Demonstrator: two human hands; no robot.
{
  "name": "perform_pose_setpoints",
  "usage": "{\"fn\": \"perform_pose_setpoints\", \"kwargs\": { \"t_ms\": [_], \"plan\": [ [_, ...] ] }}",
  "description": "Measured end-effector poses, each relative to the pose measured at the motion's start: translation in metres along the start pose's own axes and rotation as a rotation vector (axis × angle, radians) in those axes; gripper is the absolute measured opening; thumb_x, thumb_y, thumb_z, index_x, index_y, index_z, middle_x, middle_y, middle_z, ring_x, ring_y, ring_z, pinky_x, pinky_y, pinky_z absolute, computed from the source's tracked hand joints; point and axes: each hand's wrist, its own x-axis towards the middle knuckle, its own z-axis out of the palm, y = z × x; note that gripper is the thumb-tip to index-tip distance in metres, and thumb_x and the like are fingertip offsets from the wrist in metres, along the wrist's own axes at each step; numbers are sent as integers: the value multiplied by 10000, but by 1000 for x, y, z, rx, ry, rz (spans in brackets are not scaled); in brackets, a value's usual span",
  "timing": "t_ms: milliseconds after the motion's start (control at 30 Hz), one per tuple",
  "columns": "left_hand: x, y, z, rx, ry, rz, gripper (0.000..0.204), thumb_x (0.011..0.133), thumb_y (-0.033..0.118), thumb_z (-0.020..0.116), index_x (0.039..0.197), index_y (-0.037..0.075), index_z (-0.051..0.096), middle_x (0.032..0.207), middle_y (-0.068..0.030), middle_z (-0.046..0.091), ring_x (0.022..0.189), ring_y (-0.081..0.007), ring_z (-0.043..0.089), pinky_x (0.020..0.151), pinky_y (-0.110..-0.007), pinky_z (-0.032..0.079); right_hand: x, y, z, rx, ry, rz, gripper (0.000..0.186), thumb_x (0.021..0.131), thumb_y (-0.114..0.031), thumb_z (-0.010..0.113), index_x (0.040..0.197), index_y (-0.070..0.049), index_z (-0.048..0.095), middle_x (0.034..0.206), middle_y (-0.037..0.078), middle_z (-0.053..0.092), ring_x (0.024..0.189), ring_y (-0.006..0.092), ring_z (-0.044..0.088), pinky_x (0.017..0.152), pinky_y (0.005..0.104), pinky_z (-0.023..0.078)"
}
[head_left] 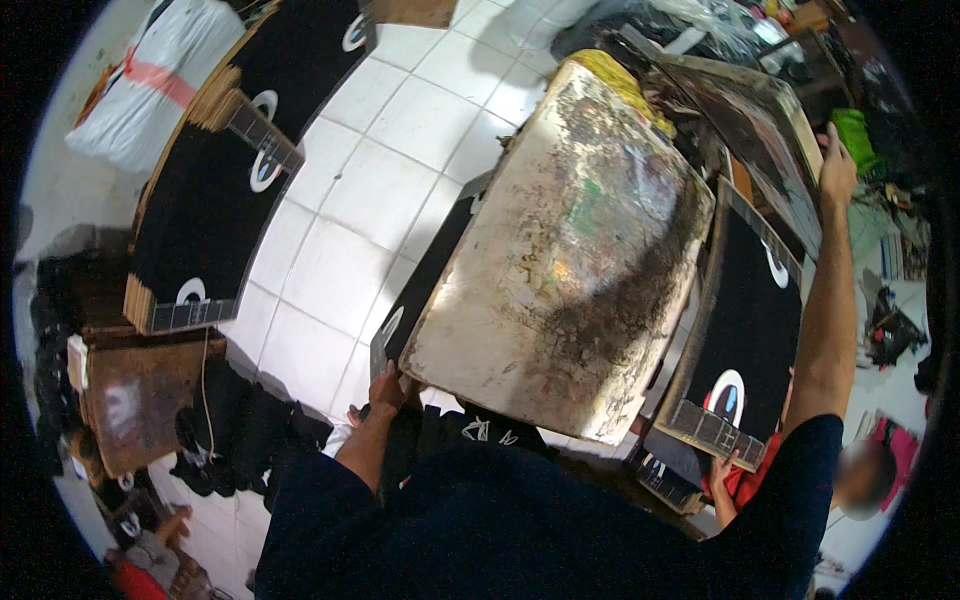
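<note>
A worn, paint-stained tabletop (540, 290) stands in front of me. At its near left corner is my left hand (385, 390), fingers closed at the end of a black printed panel (425, 275) that shows along the table's left side. My right arm reaches far out to the right. There my right hand (838, 172) is at the outer edge of a wooden-edged frame (800, 125) with a stained, dark face; its fingers are partly hidden. Between the table and my right arm lies another black panel (745, 320) with white oval prints. Another person's hand (722, 472) touches its near end.
Stacked black panels (205, 220) line the left, by a white plastic sack (160, 85). A brown board (145, 400) and dark cloth (235, 430) lie at lower left. Yellow cloth (615, 80) covers the table's far end. A green container (853, 140) stands by my right hand.
</note>
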Motion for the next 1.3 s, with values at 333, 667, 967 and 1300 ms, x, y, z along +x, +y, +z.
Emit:
{"fn": "perform_pose_setpoints", "kwargs": {
  "t_ms": [333,667,967,1300],
  "plan": [
    [-40,-26,-34,-434,84,299,597,995,413,619,1495,111,495,1168,-221,722,1072,-425,685,940,-512,525,8,9,5,52,13,-48,649,1001,-650,481,1187,-106,782,1252,146,720,1160,314,642,1043,410,438],
    [-44,-17,-10,-179,523,12,428,981,215,620,1396,112,600,1050,-193,725,903,-444,698,792,-530,569,4,14,8,-6,8,-44,655,1036,-620,455,1244,-72,746,1289,151,703,1206,335,625,1062,443,436],
    [-45,-56,-14,-412,679,57,243,902,58,655,1126,51,748,976,-169,747,920,-408,715,847,-500,559,5,15,9,48,-5,-74,599,1039,-610,462,1166,-119,782,1185,131,730,1109,320,644,1019,471,444],
    [-2,72,-192,-626,880,410,118,828,2,708,934,26,755,847,-140,719,779,-341,691,695,-407,546,6,8,7,67,29,-64,595,1011,-632,491,1120,-139,804,1190,152,732,1124,348,641,1024,445,445]
  ]
}}
